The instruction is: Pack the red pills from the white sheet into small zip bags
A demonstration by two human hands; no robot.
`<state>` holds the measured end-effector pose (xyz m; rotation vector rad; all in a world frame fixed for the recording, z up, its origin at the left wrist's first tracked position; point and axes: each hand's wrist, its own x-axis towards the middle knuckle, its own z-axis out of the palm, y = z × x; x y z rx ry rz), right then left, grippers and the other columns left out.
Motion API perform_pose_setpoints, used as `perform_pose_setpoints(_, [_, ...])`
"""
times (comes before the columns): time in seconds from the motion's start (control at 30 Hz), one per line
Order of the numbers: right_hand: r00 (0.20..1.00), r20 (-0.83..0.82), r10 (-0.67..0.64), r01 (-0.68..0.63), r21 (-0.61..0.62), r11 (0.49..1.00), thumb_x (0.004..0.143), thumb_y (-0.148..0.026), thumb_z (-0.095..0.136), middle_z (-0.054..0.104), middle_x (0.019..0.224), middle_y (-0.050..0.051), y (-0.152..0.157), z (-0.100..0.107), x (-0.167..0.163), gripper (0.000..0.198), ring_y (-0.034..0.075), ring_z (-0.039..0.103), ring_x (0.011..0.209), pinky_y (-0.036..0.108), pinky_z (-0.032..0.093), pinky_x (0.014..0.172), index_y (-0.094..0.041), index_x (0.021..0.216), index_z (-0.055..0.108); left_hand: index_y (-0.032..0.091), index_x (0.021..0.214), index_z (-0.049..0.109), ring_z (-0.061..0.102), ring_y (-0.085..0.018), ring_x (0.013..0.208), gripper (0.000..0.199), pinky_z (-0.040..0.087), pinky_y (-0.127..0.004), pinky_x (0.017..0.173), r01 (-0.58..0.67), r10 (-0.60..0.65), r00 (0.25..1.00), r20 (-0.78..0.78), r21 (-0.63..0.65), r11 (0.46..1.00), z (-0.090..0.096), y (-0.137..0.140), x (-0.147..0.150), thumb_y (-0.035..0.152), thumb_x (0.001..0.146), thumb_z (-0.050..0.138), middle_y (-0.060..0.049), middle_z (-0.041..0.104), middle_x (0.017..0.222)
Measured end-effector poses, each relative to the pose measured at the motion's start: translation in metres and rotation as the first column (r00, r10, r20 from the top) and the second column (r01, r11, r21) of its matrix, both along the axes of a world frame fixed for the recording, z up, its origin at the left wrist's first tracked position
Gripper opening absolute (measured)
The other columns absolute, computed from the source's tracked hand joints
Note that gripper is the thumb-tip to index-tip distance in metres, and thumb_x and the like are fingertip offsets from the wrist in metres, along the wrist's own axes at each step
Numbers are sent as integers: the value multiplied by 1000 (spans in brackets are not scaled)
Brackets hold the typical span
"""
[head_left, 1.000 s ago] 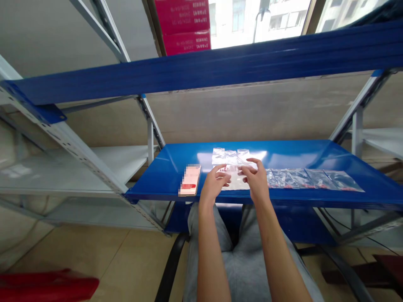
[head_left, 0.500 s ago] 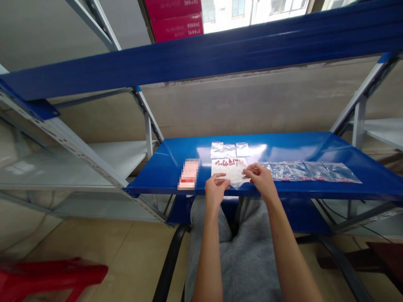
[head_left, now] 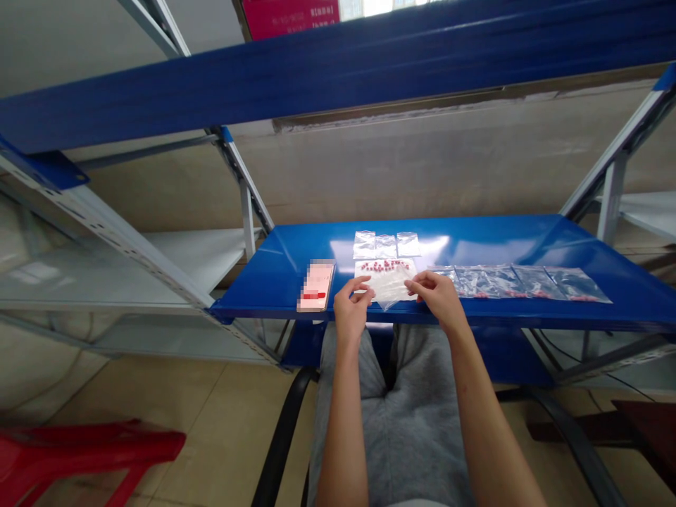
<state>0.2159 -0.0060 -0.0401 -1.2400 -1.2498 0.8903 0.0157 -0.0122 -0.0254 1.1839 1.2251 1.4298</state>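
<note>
Between my two hands is a small clear zip bag (head_left: 391, 290), tilted over a white sheet (head_left: 360, 272) near the table's front edge. The thumb and fingers of my left hand (head_left: 351, 308) close on the bag's left side. On its right side, my right hand (head_left: 438, 296) pinches the bag between thumb and forefinger. Small red beads (head_left: 386, 266) lie in a loose band along the sheet's far part, just beyond the bag. Whether anything is inside the held bag I cannot tell.
Three flat clear bags (head_left: 386, 246) lie behind the sheet. To the right, a row of clear bags (head_left: 533, 283) holds red beads at the bottoms. A phone (head_left: 315, 287) lies left on the blue table (head_left: 274, 253). A blue shelf beam (head_left: 338, 74) crosses above.
My left hand has shifted a little to the left, and the bag looks spread wider between my hands. The camera view has tilted slightly downward.
</note>
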Motion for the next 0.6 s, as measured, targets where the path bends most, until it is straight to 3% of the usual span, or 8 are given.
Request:
perform_pose_setpoints(0.23, [999,-40,14,-15,-21,1000,76,-52,81,72,65,5,-2,1,-5,35,21,66,63,30,47,58,-19,75,71,18,105,76,65,-10,66,31,54,-22,62,0,-1,999,-42,-8,1000,-3,0,-8,17,74,73,-3,69,93])
perform_pose_setpoints(0.4, [983,-178,47,-56,-42,998,73,-53,83,72,69,4,-2,7,-7,36,19,68,68,28,46,59,-19,77,69,17,108,73,70,-14,71,36,57,-24,66,38,-38,999,31,0,999,-5,0,-12,22,73,77,-1,69,82])
perform_pose_setpoints(0.6, [939,-323,121,-147,-57,987,73,-47,85,77,89,4,-8,19,-4,40,21,74,83,26,48,63,-24,100,67,16,107,71,75,-18,75,39,64,-36,80,71,-67,986,153,-25,997,-7,-3,-11,30,72,82,0,66,80])
